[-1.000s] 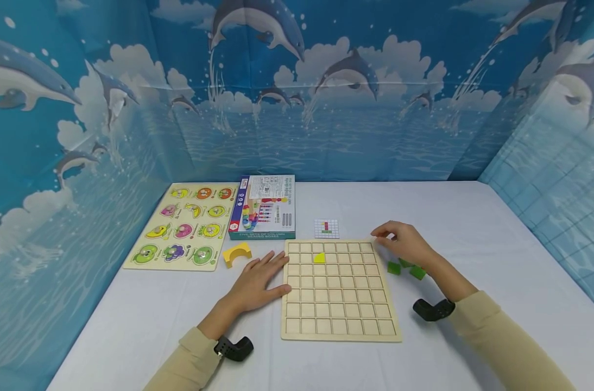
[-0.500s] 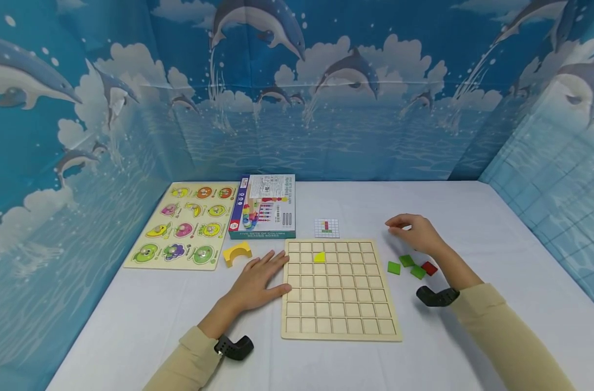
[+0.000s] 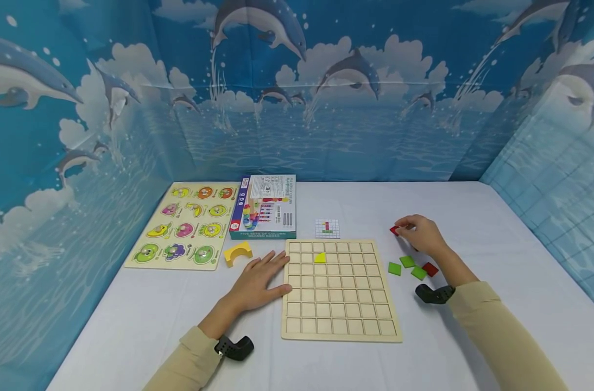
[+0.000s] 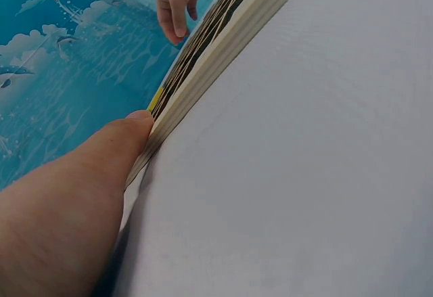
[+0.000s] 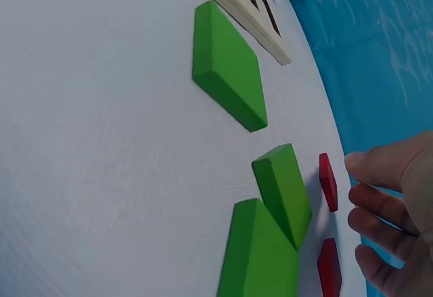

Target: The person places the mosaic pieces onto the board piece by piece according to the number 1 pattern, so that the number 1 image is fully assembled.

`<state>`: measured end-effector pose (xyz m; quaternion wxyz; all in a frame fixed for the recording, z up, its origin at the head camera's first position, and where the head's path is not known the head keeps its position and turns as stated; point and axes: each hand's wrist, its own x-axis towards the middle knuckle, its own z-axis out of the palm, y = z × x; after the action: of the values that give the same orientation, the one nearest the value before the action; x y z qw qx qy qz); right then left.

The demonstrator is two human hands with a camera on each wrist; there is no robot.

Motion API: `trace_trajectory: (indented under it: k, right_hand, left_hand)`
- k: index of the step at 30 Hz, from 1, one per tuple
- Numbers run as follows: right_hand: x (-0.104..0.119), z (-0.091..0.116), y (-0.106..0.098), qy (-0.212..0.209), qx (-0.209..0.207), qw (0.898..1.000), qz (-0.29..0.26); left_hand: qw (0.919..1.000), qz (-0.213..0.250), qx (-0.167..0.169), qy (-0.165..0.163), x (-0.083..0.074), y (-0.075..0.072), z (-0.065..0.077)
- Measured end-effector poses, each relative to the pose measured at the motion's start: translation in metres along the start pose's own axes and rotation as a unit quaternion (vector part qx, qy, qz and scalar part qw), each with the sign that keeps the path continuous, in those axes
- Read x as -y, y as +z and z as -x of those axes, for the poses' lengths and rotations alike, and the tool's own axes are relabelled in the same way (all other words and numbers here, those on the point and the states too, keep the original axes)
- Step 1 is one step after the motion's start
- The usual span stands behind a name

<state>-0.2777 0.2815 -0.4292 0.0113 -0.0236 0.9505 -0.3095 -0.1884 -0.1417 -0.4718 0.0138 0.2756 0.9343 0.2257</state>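
Observation:
My left hand (image 3: 259,285) lies flat with spread fingers, thumb and fingertips touching the left edge of a wooden grid board (image 3: 340,341). The left wrist view shows that thumb (image 4: 128,138) against the board's side. One yellow quarter-round tile (image 3: 320,258) sits in an upper cell. My right hand (image 3: 423,236) hovers right of the board, its fingertips beside a red tile (image 3: 393,230). In the right wrist view, thumb and loosely bent fingers stand just apart from the red tile (image 5: 328,182) on the table. Green tiles (image 3: 394,269) and another red tile (image 3: 430,269) lie nearer.
A small pattern card (image 3: 327,228) lies behind the board. To the left are a yellow arch block (image 3: 238,253), a boxed toy set (image 3: 263,206) and a fruit puzzle board (image 3: 182,227). A dolphin-printed curtain (image 3: 326,136) encloses the white table (image 3: 204,347).
My right hand first moved right and away from the board, uncovering the nearer red tile. Another red tile now shows at its fingertips. The left hand has stayed still.

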Motion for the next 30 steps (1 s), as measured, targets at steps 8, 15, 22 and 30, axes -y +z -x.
trace_trajectory:
  k: [8, 15, 22, 30]
  right_hand:
    - [-0.007, -0.003, 0.005, 0.013, -0.013, 1.000, 0.024]
    - [-0.014, -0.008, 0.010, 0.012, -0.021, 0.999, 0.043]
    - [-0.014, -0.008, 0.013, 0.004, -0.036, 0.998, 0.050]
    - [-0.014, -0.011, 0.014, 0.024, -0.038, 0.998, 0.033]
  left_hand:
    - [1.0000, 0.000, -0.002, 0.002, 0.000, 0.000, 0.000]
    - [1.0000, 0.004, -0.002, 0.002, -0.003, -0.002, 0.001]
    - [1.0000, 0.005, -0.007, 0.005, -0.002, -0.001, 0.001]
    - [1.0000, 0.004, 0.000, -0.003, -0.003, -0.001, 0.001]
